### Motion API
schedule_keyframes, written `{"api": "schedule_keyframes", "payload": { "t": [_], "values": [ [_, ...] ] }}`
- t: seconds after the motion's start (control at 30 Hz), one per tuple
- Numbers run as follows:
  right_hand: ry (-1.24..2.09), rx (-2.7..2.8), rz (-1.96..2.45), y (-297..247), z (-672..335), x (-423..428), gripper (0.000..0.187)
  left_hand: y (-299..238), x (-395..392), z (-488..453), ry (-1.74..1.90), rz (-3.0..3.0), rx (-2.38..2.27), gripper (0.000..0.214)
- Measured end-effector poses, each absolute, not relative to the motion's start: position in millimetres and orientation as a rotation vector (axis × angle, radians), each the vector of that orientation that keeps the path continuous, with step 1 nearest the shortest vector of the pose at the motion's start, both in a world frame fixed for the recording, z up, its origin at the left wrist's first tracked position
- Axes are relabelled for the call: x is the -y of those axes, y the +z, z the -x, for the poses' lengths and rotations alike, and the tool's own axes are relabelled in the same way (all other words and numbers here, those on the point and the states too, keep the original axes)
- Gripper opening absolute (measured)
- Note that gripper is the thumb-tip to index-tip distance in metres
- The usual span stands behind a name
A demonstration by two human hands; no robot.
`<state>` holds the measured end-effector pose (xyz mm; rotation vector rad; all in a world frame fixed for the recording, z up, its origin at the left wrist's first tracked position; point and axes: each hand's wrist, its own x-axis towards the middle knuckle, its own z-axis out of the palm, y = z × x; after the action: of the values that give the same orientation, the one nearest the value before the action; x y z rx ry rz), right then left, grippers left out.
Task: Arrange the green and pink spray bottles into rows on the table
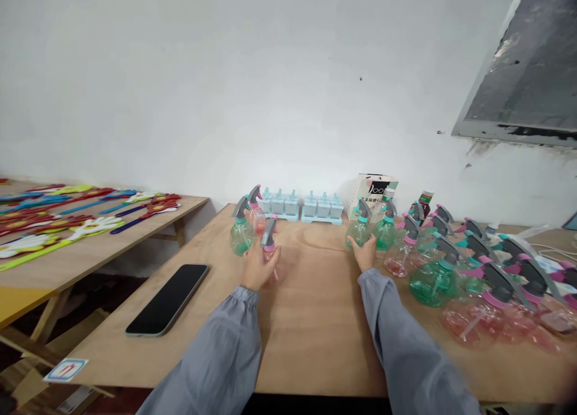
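My left hand [256, 266] is closed around a pink spray bottle [274, 268] with a grey and pink trigger head, left of the table's middle. Just behind it stand a green spray bottle [241, 235] and another pink spray bottle [256, 214]. Farther right, my right hand [364, 254] has its thumb and fingers around the lower part of a green spray bottle [359, 230] with a grey and teal head. Both held bottles are upright. Beside my right hand, several more green and pink spray bottles [435, 280] crowd the right side of the table.
Light blue ice-pop moulds [322, 208] and a printed box [372, 190] line the wall. A dark phone [167, 299] lies on the wooden table [315, 331] at left. A second table [103, 250] at far left bears colourful hand-shaped items. A dark bottle [424, 205] stands at right.
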<state>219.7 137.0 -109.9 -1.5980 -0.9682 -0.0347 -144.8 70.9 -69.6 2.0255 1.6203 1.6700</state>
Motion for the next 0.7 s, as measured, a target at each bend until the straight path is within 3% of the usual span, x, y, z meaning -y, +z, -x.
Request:
{"api": "schedule_keyframes", "payload": {
  "t": [0.33,0.5,0.6,0.7],
  "values": [
    [-0.076,0.892,1.565,-106.2,-201.2,-132.6,0.113,-78.0,-67.1,137.1,1.639,-2.002,-1.439,0.035],
    [-0.135,0.975,1.271,-108.1,-153.1,-80.2,0.086,-83.0,-55.3,121.2,1.541,-2.037,-1.131,0.054],
    [0.019,1.184,1.066,-93.1,-121.5,-47.1,0.065,-88.7,-47.7,107.7,1.475,-2.022,-0.934,0.064],
    [0.275,1.482,0.913,-71.4,-93.7,-23.3,0.066,-93.4,-37.1,93.6,1.370,-2.058,-0.798,0.074]
  ]
}}
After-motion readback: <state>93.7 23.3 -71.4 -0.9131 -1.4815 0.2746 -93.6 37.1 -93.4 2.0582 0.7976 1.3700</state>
